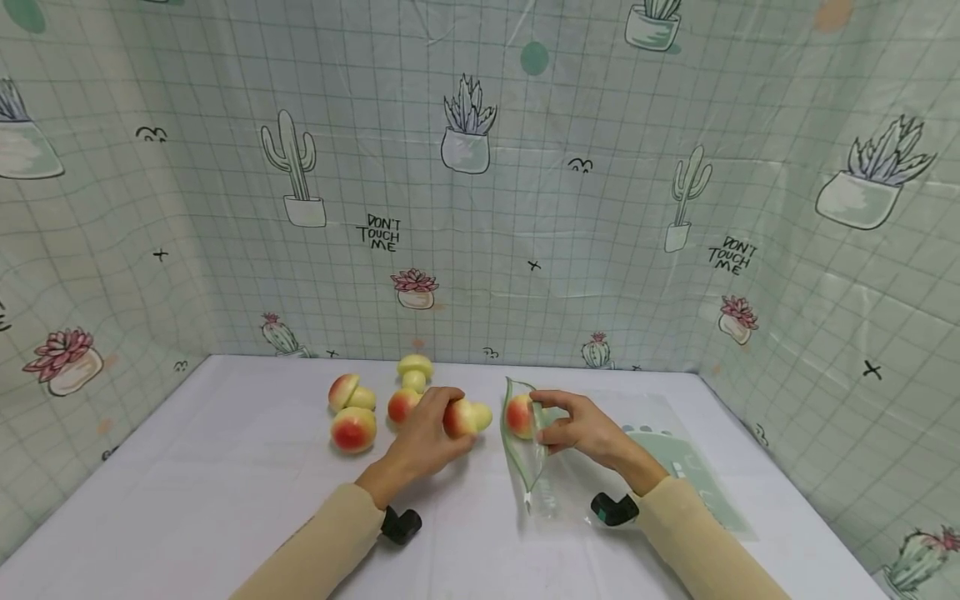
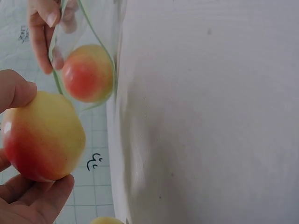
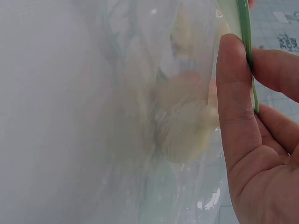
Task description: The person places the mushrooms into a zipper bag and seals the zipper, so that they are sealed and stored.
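Note:
My left hand [image 1: 427, 433] grips a toy mushroom [image 1: 460, 418] by its red-and-yellow cap, its pale yellow stem pointing right toward the bag. The left wrist view shows the thumb and fingers around this cap [image 2: 44, 135]. On the right, my right hand [image 1: 573, 429] pinches the green-edged rim of a clear zip bag [image 1: 546, 483] between thumb and fingers. The bag's mouth stands open toward the left hand. Inside it, just behind the rim, is another red-and-yellow mushroom [image 1: 519, 417], also seen through the plastic in the right wrist view.
Left of the left hand, several more mushrooms lie on the white table [image 1: 225, 500]: a red-yellow one [image 1: 353, 430], one on its side [image 1: 345, 392], another red cap [image 1: 402, 405] and a yellow one [image 1: 415, 368]. A patterned curtain [image 1: 465, 217] stands behind and at both sides.

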Demonstrator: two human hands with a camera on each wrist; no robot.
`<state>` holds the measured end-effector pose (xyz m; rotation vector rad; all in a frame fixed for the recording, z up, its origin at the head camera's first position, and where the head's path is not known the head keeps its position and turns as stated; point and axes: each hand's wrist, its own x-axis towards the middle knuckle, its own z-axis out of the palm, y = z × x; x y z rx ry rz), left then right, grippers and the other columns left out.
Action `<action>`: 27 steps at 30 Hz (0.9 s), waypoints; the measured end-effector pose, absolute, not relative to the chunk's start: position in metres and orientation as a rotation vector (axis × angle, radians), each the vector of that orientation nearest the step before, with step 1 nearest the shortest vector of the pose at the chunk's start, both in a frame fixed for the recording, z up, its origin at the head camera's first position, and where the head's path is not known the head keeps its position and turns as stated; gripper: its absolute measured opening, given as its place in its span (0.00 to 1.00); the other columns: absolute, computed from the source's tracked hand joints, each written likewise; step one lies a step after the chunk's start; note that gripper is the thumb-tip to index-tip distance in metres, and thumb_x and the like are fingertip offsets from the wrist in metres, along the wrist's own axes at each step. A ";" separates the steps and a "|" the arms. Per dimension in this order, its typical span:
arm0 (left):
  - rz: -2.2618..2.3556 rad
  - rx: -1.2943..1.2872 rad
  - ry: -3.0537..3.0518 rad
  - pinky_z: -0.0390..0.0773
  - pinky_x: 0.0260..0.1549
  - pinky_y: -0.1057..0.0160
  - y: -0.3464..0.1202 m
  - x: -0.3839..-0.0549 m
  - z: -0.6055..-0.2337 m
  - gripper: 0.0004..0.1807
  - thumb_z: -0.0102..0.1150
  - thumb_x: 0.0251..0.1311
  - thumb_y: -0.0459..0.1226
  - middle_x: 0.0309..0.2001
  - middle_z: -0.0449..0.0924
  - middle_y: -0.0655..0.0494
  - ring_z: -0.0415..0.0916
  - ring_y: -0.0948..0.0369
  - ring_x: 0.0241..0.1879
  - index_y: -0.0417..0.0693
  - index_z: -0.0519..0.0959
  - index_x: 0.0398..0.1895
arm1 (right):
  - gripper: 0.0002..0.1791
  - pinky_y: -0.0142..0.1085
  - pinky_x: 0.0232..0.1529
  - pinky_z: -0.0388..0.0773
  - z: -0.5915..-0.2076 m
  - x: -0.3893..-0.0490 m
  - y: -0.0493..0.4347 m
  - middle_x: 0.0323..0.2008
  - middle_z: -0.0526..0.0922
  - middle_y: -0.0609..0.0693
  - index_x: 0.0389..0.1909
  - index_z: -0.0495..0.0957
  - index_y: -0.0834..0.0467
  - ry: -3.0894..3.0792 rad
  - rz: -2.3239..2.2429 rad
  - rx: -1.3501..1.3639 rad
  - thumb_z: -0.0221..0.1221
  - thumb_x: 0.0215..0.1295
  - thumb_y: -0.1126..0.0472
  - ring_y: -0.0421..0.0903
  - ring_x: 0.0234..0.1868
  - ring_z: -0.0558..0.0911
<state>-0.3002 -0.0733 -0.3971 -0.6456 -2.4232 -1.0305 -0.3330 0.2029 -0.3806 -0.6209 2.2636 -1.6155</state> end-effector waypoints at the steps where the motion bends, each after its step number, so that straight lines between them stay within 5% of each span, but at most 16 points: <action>1: -1.030 -0.647 -2.422 0.73 0.52 0.56 -0.073 -0.301 -0.398 0.28 0.68 0.45 0.37 0.48 0.74 0.50 0.71 0.56 0.50 0.40 0.72 0.52 | 0.37 0.43 0.38 0.82 -0.381 -0.333 0.203 0.64 0.59 0.66 0.68 0.62 0.63 2.263 -1.618 -0.618 0.64 0.56 0.69 0.46 0.30 0.81; 15: -1.131 -0.633 -2.449 0.74 0.42 0.60 -0.063 -0.308 -0.400 0.27 0.69 0.45 0.38 0.45 0.73 0.52 0.70 0.59 0.40 0.44 0.72 0.51 | 0.38 0.43 0.37 0.82 -0.383 -0.335 0.204 0.64 0.59 0.66 0.68 0.62 0.63 2.261 -1.625 -0.624 0.64 0.56 0.69 0.47 0.29 0.81; 27: -1.146 -0.636 -2.502 0.74 0.50 0.57 -0.056 -0.315 -0.395 0.28 0.69 0.46 0.37 0.48 0.74 0.49 0.71 0.56 0.47 0.41 0.72 0.52 | 0.37 0.44 0.38 0.82 -0.381 -0.335 0.202 0.65 0.63 0.65 0.68 0.61 0.65 2.241 -1.639 -0.632 0.63 0.55 0.70 0.46 0.29 0.81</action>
